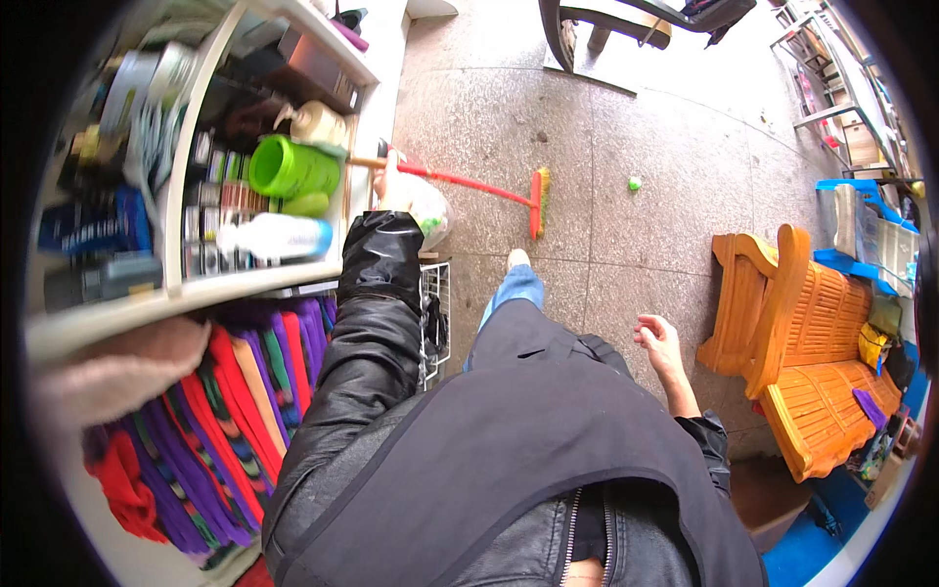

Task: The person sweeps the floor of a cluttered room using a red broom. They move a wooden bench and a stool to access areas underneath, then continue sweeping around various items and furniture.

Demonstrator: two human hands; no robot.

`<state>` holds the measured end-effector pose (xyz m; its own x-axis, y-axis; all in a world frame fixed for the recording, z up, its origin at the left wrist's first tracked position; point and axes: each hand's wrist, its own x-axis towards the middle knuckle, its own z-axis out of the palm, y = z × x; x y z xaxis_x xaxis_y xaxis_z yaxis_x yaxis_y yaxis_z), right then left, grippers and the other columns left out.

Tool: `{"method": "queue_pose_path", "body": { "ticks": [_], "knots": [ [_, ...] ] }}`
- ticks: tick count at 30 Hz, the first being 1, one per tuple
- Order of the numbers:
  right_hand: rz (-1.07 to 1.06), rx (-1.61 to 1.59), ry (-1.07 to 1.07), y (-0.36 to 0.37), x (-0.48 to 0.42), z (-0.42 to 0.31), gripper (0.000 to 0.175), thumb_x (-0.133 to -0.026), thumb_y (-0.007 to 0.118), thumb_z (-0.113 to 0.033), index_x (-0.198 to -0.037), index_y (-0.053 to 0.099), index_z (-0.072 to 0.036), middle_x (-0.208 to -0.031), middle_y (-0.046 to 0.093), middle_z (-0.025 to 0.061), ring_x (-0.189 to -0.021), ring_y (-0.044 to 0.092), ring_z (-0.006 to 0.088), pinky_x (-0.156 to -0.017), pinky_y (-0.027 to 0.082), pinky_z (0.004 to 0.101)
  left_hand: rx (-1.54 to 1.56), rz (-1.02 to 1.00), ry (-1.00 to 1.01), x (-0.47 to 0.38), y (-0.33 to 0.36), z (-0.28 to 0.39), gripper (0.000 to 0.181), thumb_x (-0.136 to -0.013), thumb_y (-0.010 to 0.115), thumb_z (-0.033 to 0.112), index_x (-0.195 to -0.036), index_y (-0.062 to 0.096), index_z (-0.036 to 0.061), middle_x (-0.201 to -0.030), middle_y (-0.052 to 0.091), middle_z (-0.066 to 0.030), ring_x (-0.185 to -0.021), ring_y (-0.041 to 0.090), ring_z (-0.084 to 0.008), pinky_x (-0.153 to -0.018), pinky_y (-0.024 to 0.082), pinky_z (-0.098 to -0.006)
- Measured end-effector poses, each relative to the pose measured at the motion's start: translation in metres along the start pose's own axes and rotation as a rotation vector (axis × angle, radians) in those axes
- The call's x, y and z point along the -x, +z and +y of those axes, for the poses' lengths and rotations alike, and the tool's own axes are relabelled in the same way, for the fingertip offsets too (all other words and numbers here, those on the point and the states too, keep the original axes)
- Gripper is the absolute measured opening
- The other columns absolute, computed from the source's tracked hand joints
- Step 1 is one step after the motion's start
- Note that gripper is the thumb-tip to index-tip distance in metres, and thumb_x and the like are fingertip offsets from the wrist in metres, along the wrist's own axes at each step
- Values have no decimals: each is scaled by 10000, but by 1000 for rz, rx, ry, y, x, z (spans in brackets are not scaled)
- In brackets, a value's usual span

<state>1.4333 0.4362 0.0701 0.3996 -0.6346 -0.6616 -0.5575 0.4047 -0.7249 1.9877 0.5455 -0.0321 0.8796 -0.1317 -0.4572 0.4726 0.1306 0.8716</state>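
In the head view, my left hand (395, 187) reaches forward beside the white shelf and is closed around the handle of a broom (477, 183). The handle is red, with a wooden-coloured end near the shelf. Its red head with yellow-green bristles (541, 204) rests on the speckled floor. Just beyond my left hand is a clear plastic container or bag (433, 209), partly hidden, with green bits inside. My right hand (659, 341) hangs low at my right side, fingers loosely curled and apart, holding nothing. A small green object (634, 183) lies on the floor right of the broom head.
At left, a white shelf unit (176, 220) holds a green cup (293, 169), a pump bottle (319, 123) and boxes. Folded colourful textiles (235, 396) and a white wire rack (436, 323) sit below. A wooden bench (807, 345) stands right; a black-framed chair (616, 22) is ahead.
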Motion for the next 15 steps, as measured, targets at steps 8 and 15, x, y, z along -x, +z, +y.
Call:
{"method": "queue_pose_path", "body": {
  "ticks": [8,15],
  "knots": [
    [-263,-332,103,99,-108,-156,292,-879,472,-217,-1082,493,-9,-912,598,95,-744,592,137,-666,472,239,150,-359,192,65,114,0,95,-833,542,97,-755,494,70,-762,550,-53,-769,532,-144,-708,430,-273],
    [-785,-991,205,156,-215,-231,369,-888,461,-290,-1148,423,-31,-1003,553,181,-923,560,278,-792,461,365,-511,-1175,710,193,201,66,158,-721,615,66,-851,528,49,-877,574,-101,-903,559,-233,-830,416,-338]
  ]
}}
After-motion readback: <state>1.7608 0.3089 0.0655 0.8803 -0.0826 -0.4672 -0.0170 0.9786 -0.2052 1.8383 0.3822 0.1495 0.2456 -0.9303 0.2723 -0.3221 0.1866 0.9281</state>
